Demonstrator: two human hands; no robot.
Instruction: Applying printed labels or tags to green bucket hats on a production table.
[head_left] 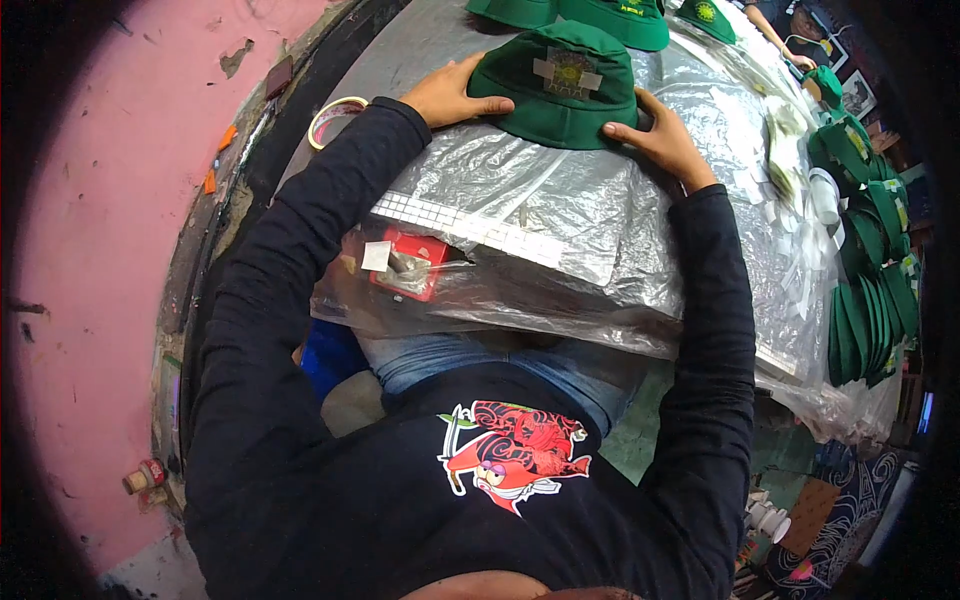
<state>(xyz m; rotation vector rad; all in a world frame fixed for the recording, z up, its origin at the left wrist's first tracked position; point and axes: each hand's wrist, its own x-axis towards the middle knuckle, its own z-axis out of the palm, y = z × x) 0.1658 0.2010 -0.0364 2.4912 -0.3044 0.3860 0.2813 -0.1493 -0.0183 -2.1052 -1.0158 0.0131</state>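
A green bucket hat (515,75) sits on the plastic-covered table, its crown toward the far side. On its front is a dark square patch with a yellowish design (570,72), held by pale tape strips at both sides. My left hand (452,95) grips the brim at the left, thumb on top and the other fingers mostly hidden. At the right edge of the brim, my right hand (665,138) holds it with the thumb laid on the fabric. More green hats (630,22) with yellow designs lie just beyond it.
A tape roll (335,120) lies by my left forearm. Below a strip of white squares (470,228), a red tray (410,265) shows under the plastic. Stacked green hats (865,320) line the right side, near a white cup (824,195). Another person's hand (803,62) is at the far right.
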